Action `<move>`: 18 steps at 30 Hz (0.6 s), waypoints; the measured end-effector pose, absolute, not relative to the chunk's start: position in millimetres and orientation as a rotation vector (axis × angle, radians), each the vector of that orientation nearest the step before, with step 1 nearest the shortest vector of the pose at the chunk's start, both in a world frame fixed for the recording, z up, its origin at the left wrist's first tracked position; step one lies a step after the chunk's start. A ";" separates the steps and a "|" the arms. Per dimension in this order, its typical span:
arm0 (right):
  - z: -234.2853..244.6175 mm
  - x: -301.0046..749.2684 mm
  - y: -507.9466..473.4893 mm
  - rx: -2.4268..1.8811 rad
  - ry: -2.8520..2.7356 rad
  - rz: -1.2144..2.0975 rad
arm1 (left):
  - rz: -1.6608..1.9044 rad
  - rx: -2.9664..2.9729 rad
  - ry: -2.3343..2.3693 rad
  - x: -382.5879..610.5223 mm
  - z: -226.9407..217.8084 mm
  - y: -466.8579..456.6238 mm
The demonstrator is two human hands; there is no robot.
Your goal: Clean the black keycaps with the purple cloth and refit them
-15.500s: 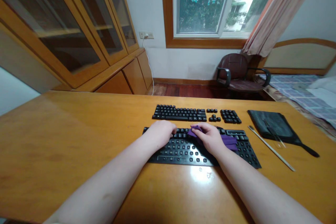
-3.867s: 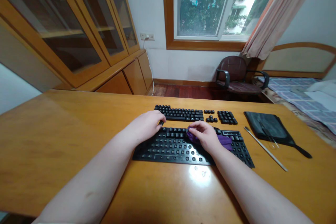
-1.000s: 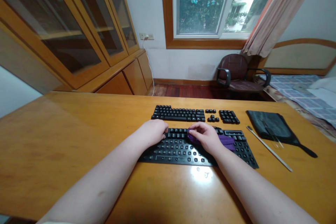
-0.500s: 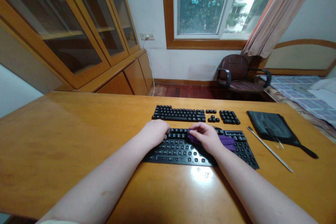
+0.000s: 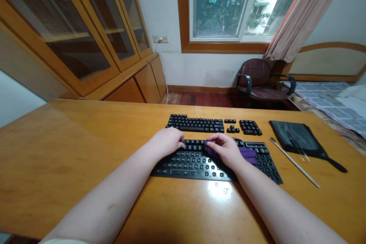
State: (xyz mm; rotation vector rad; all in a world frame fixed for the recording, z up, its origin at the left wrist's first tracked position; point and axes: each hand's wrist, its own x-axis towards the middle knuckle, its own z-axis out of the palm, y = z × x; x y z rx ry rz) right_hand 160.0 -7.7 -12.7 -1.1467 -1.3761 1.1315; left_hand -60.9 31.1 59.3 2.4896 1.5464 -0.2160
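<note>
A black keyboard [image 5: 188,167] with many of its keycaps off lies on the wooden desk in front of me. At its upper left edge is my left hand [image 5: 169,140], fingers curled down and closed; whatever they may hold is hidden. My right hand [image 5: 224,148] pinches a crumpled purple cloth [image 5: 248,155] over the keyboard's upper middle. The cloth trails out to the right beneath that hand. Just behind the keyboard, loose black keycaps [image 5: 197,125] are laid out in keyboard order, with a number-pad group [image 5: 251,127] at their right.
Right of the keyboard lie a long thin brush [image 5: 294,162], a dark folded cloth pouch [image 5: 297,139] and a wire tool [image 5: 297,145] on top of it. Beyond the desk [image 5: 85,141] stand an armchair [image 5: 257,80], a bed and a glass-fronted cabinet [image 5: 114,19].
My left hand has shifted slightly left and up along the keyboard's top edge. My right hand and the purple cloth have stayed nearly in place.
</note>
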 end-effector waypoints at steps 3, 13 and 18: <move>-12.4 160.1 -8.0 -1.145 -1.372 1.137 | -0.042 2.480 1.672 -73.5 58.4 45.2; -12.9 160.0 -7.6 -1.129 -1.355 1.140 | 0.330 2.406 2.005 -101.8 24.8 79.2; -16.2 160.8 -7.1 -1.129 -1.371 1.134 | 0.373 2.405 1.903 -95.0 26.3 102.2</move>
